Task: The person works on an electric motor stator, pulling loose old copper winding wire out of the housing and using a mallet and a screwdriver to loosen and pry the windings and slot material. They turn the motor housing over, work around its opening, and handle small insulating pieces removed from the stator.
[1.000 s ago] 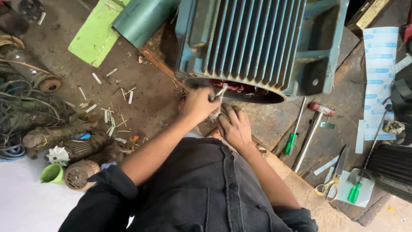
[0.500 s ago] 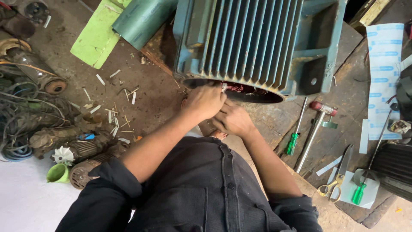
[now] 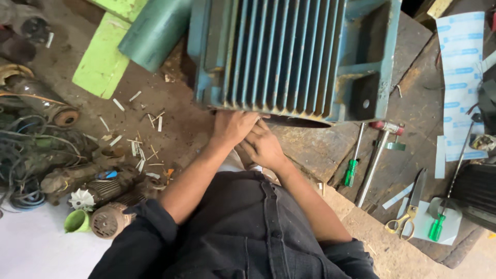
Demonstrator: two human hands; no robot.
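We press our left hand (image 3: 235,126) and right hand (image 3: 263,145) close together, fingers curled under the lower rim of the blue finned motor housing (image 3: 289,54) just above them; what they pinch there, we cannot tell. The housing lies on its side, so its open end faces us. To the right of our hands, on the worn wooden bench (image 3: 408,77), lie a green-handled screwdriver (image 3: 352,165), a hammer (image 3: 377,157) and scissors (image 3: 408,209). To the left, white scraps (image 3: 135,147) litter the dirty floor.
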